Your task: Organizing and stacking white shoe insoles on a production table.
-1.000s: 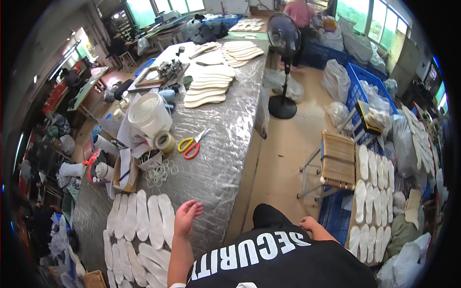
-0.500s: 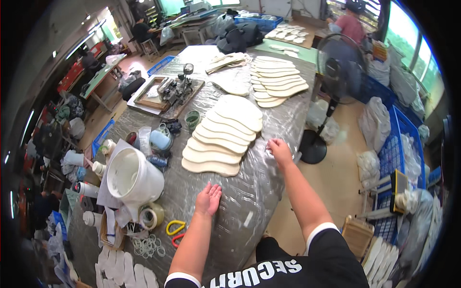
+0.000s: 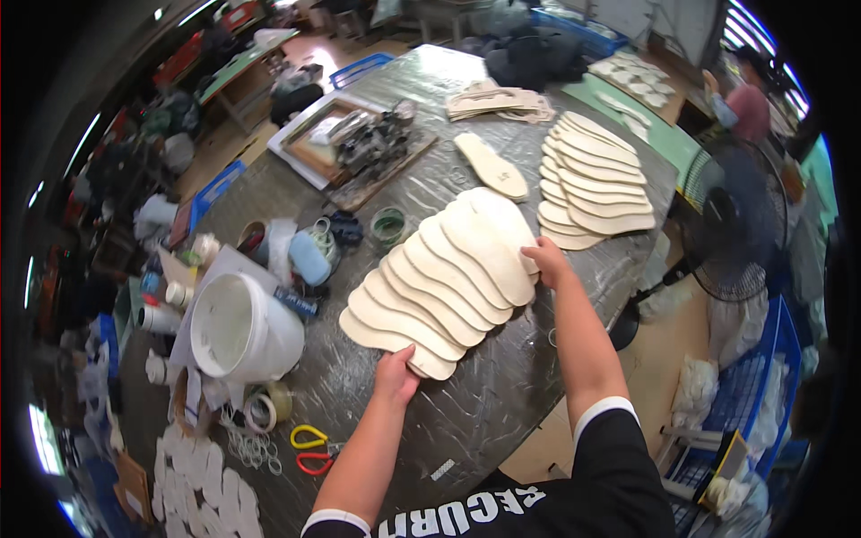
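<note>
Cream-coloured insole blanks, a whole fanned row of them [image 3: 444, 282], lie on the grey wrapped table [image 3: 502, 394] right between my two hands. My left hand [image 3: 395, 377] sits at the near end of the row, fingers curled over the edge of the lowest blank, thumb on top, pinching it lightly. My right hand [image 3: 547, 263] is at the far end, fingers bent down onto the edge of the topmost blank, pressing rather than gripping.

Each blank overlaps the next like roof tiles. Each one's long axis lies crosswise, pointing from left-far toward right-near, while the row itself climbs from my left hand up and away toward my right.

Just beyond my right hand a second fanned stack of blanks [image 3: 592, 179] lies apart from mine. A single blank [image 3: 491, 166] rests alone farther up the table. To my left stand a white bucket [image 3: 242, 327], rolls of tape [image 3: 267, 408], and scissors with yellow and red handles [image 3: 312, 448].
</note>
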Action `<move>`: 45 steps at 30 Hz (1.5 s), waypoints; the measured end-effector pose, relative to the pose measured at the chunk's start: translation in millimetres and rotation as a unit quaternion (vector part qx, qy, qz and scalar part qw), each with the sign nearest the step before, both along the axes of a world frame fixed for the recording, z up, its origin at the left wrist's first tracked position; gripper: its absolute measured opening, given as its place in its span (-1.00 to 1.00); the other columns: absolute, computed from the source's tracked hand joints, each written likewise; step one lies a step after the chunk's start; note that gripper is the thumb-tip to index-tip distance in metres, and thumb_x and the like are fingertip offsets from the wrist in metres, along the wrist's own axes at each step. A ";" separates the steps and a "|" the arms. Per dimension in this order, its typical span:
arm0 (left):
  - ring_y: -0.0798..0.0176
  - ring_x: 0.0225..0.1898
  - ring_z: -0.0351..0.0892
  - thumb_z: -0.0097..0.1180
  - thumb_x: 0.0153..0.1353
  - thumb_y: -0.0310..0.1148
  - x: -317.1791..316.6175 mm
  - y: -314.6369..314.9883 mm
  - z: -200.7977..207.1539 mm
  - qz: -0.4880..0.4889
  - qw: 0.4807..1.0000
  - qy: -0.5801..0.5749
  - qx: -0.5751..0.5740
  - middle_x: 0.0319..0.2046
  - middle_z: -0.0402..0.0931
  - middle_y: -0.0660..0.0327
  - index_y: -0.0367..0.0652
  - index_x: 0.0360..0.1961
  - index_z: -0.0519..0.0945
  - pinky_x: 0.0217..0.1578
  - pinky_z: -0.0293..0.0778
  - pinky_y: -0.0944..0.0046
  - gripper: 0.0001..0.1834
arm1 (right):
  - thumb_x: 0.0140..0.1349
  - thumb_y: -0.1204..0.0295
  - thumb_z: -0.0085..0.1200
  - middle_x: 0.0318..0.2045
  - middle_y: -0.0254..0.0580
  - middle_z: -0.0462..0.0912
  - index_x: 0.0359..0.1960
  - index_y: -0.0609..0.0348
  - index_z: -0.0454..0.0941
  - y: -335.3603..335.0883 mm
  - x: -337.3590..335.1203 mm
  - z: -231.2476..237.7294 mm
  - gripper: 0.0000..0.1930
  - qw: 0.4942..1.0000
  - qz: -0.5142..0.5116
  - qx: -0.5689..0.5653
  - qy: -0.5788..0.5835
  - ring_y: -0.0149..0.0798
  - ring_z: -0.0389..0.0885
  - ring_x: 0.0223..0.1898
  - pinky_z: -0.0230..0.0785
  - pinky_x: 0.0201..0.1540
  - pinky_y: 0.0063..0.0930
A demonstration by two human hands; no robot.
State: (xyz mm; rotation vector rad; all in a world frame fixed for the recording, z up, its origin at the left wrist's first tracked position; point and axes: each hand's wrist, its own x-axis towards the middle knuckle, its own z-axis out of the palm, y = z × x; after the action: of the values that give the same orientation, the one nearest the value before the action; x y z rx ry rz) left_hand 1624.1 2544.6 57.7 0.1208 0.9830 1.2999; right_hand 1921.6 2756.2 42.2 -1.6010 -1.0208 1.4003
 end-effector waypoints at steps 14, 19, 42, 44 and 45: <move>0.00 0.29 0.32 -0.05 0.33 -0.47 -18.2 -184.3 33.3 -0.016 0.991 -0.134 0.010 0.28 0.27 0.02 -0.23 0.36 0.14 0.29 0.26 -0.03 -0.42 | 0.38 0.12 -0.05 0.17 -0.09 0.48 0.26 0.22 0.27 -214.4 48.9 19.6 -0.45 0.883 0.054 -0.139 0.445 -0.04 0.49 0.14 0.35 0.21 -0.09; 0.13 0.18 0.45 0.02 0.31 -0.48 -21.8 -220.1 30.8 -0.071 0.995 -0.008 0.070 0.19 0.40 0.08 -0.27 0.29 0.27 0.18 0.39 0.10 -0.47 | 0.36 0.04 -0.03 0.22 -0.09 0.43 0.31 0.23 0.19 -267.2 58.9 -4.6 -0.35 0.910 0.119 -0.195 0.347 -0.01 0.44 0.19 0.29 0.24 -0.04; 0.05 0.14 0.49 0.12 0.22 -0.57 -152.4 -619.9 35.3 0.179 0.982 0.061 -0.027 0.12 0.47 0.03 -0.31 0.25 0.31 0.14 0.41 0.03 -0.45 | 0.01 0.00 0.36 0.15 -0.10 0.50 0.25 0.35 0.30 -481.0 -171.0 36.4 -0.12 0.751 0.577 -0.179 0.268 -0.17 0.45 0.17 0.26 0.24 -0.29; 0.05 0.13 0.49 0.12 0.22 -0.57 -152.5 -636.8 21.2 0.199 0.979 0.047 -0.014 0.12 0.47 0.03 -0.31 0.24 0.32 0.14 0.42 0.03 -0.45 | 0.13 0.04 0.27 -0.07 -0.09 0.65 0.14 0.29 0.45 -454.9 -186.2 54.3 -0.33 0.685 0.712 -0.135 -0.080 -0.28 0.61 -0.08 0.43 -0.02 -0.38; 0.05 0.13 0.50 0.12 0.22 -0.57 -152.4 -641.5 16.0 0.215 0.976 0.028 -0.010 0.12 0.47 0.03 -0.31 0.24 0.32 0.14 0.42 0.04 -0.46 | 0.16 0.09 0.24 -0.19 -0.09 0.67 0.06 0.28 0.51 -441.7 -194.6 65.0 -0.43 0.679 0.707 -0.081 -0.180 -0.30 0.63 -0.19 0.45 -0.12 -0.39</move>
State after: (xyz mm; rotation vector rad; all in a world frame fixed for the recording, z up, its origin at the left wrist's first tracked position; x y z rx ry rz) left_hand 1471.8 1903.1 73.7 -0.0772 1.1083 1.6872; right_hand 1727.0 2314.5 107.2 -1.0311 -2.7884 2.1190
